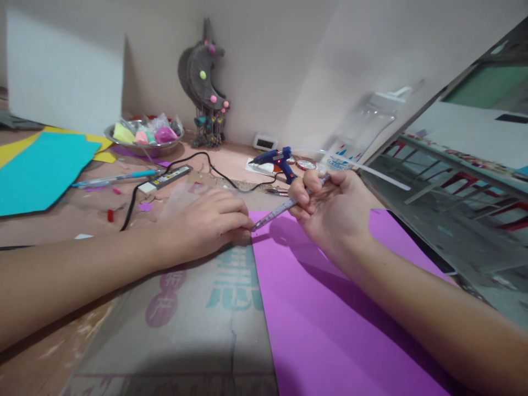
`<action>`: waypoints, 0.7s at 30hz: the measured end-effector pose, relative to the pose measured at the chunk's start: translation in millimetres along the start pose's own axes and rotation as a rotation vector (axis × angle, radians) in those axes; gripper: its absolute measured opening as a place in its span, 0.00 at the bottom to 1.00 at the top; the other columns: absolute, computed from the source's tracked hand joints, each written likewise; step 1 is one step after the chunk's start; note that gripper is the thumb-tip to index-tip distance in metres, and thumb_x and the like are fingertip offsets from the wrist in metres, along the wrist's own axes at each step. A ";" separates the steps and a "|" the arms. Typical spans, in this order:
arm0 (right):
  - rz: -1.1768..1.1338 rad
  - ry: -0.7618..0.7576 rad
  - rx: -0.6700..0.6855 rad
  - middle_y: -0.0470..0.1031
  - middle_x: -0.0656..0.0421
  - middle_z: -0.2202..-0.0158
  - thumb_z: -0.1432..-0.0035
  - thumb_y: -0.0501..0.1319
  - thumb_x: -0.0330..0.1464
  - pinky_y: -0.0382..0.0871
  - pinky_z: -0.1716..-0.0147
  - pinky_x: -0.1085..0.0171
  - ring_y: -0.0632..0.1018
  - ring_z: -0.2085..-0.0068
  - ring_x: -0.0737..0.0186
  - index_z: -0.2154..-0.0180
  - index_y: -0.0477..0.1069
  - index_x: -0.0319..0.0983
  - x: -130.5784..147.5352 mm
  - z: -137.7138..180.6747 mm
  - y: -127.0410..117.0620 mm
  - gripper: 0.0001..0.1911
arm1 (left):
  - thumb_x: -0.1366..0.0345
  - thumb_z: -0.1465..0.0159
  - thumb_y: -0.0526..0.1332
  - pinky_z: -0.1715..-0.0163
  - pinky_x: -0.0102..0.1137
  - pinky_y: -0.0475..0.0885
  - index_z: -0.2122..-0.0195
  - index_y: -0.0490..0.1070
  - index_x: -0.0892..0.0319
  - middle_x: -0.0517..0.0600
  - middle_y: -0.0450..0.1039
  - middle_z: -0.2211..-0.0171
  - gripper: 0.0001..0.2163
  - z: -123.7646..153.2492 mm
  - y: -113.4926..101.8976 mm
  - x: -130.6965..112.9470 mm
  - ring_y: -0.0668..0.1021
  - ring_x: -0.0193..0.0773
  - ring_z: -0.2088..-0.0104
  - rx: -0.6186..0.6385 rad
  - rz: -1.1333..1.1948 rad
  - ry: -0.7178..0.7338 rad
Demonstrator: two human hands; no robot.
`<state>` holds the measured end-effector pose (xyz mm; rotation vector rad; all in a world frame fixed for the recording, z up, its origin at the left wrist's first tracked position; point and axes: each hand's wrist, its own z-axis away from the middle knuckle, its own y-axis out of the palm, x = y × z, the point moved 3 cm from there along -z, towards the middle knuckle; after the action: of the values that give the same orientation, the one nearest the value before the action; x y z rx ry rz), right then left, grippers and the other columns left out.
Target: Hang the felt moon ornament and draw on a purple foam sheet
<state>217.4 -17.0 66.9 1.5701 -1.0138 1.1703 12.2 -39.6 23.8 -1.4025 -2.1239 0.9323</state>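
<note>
Between the fingers of my right hand (330, 203) is a slim pen (274, 213) with a pale patterned barrel. It slants down to the left, its tip at the top left corner of a purple sheet (313, 313). My left hand (206, 223) rests over printed cardboard (193, 330), fingers bent and close together. Its fingertips meet at the sheet's corner, right beside the pen tip; whether they pinch anything there is hidden. The purple sheet lies flat, its left edge bordering the cardboard.
Behind my hands are a blue glue gun (280, 160), a small digital clock (264, 143), a plastic bottle (358, 132) and a grey moon ornament (204, 82). At left sit a metal bowl (144, 147), a cutter knife (165, 179) with a black cable across it, and turquoise sheets (41, 173).
</note>
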 end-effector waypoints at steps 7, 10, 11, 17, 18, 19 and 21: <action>-0.177 0.028 -0.036 0.59 0.61 0.82 0.41 0.53 0.43 0.49 0.82 0.67 0.52 0.80 0.67 0.80 0.56 0.43 -1.1 -0.9 5.9 0.18 | 0.63 0.28 0.62 0.62 0.32 0.69 0.63 0.77 0.60 0.48 0.78 0.67 0.09 -0.5 0.1 -0.6 0.77 0.36 0.65 -0.015 0.013 0.015; -0.223 0.023 -0.046 0.60 0.61 0.82 0.40 0.52 0.40 0.49 0.82 0.67 0.52 0.80 0.68 0.80 0.58 0.42 -0.8 -0.5 7.5 0.18 | 0.62 0.28 0.62 0.63 0.32 0.69 0.64 0.77 0.60 0.49 0.77 0.67 0.10 0.2 -0.4 0.5 0.77 0.37 0.65 -0.016 0.005 0.004; -0.229 0.024 -0.049 0.60 0.60 0.82 0.40 0.51 0.40 0.49 0.82 0.67 0.52 0.80 0.68 0.80 0.58 0.42 -0.8 -0.3 7.5 0.18 | 0.62 0.28 0.62 0.63 0.32 0.69 0.65 0.77 0.60 0.49 0.77 0.68 0.10 0.4 -0.5 0.8 0.77 0.37 0.65 -0.017 0.002 0.002; -0.237 0.043 -0.057 0.60 0.60 0.83 0.40 0.50 0.39 0.49 0.82 0.68 0.53 0.81 0.68 0.80 0.58 0.42 -1.8 -0.8 5.1 0.18 | 0.64 0.29 0.64 0.63 0.32 0.68 0.64 0.77 0.61 0.49 0.77 0.68 0.08 0.5 0.0 0.9 0.77 0.37 0.65 -0.021 0.006 0.007; -0.234 0.043 -0.054 0.60 0.60 0.82 0.39 0.50 0.40 0.49 0.82 0.68 0.52 0.81 0.68 0.80 0.57 0.42 -1.9 -0.9 4.9 0.18 | 0.64 0.29 0.63 0.63 0.33 0.69 0.65 0.77 0.61 0.49 0.77 0.68 0.08 0.4 0.1 0.7 0.77 0.37 0.65 -0.021 0.007 0.008; -0.230 0.042 -0.050 0.60 0.60 0.82 0.39 0.50 0.40 0.49 0.82 0.68 0.52 0.80 0.68 0.80 0.57 0.42 -2.0 -0.8 4.9 0.19 | 0.64 0.29 0.63 0.63 0.33 0.69 0.65 0.77 0.61 0.49 0.78 0.68 0.08 0.3 0.1 0.6 0.77 0.37 0.65 -0.020 0.009 0.007; -0.223 0.042 -0.049 0.61 0.60 0.82 0.38 0.51 0.41 0.49 0.81 0.68 0.52 0.80 0.69 0.80 0.57 0.42 -2.0 -0.4 5.0 0.19 | 0.65 0.29 0.63 0.62 0.33 0.69 0.64 0.77 0.61 0.49 0.78 0.67 0.07 0.0 0.1 0.3 0.77 0.37 0.65 -0.015 0.014 0.005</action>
<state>212.1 -17.7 65.9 1.5687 -0.8109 1.0139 12.1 -39.3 23.8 -1.4273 -2.1241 0.9185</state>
